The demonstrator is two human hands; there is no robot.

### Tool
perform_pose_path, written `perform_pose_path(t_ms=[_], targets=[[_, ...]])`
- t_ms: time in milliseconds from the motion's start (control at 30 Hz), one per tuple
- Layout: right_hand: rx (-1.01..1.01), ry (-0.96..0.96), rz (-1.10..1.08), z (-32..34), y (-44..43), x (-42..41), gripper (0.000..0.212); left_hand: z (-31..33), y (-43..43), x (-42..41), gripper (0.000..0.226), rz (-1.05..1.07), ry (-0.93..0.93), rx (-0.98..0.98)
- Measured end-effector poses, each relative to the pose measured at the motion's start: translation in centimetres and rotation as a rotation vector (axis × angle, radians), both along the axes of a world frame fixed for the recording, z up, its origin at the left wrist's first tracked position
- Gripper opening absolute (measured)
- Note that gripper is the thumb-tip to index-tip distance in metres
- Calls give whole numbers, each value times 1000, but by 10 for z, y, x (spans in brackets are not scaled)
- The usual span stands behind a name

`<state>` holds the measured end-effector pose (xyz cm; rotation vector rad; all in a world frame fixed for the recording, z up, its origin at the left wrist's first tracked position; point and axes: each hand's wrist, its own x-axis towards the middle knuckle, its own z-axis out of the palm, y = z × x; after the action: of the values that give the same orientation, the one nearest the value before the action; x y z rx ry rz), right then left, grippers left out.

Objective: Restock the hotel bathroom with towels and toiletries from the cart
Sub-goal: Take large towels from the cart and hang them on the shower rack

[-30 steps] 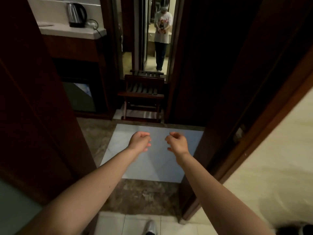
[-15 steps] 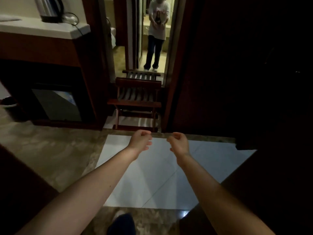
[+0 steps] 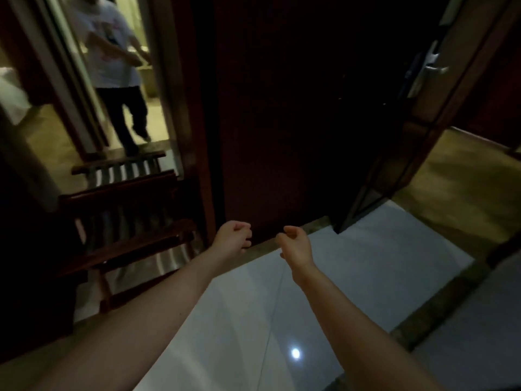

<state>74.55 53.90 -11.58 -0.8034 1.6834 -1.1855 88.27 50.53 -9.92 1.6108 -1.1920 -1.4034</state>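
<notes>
Tiled floor (image 3: 225,320); left hand (image 3: 232,239), right hand (image 3: 296,245) curled, empty, aimed at dark panel (image 3: 282,108).

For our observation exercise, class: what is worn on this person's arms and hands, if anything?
Nothing visible. The left forearm and right forearm are bare down to the picture's edge, no sleeve in view. The left hand and right hand have no gloves, and no watch, bracelet or ring shows, though dim light could hide a thin one.
</notes>
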Motion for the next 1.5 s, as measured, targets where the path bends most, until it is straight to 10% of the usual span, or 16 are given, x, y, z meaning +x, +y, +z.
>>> perform_pose_path(t_ms=[400, 1500], targets=[[47, 11, -397, 0, -97, -115, 38, -5, -146, -130, 25, -401, 2, 32], [-9, 67, -1006, 31, -343, -758, 45, 15, -459, -847, 14, -1009, 90, -77]])
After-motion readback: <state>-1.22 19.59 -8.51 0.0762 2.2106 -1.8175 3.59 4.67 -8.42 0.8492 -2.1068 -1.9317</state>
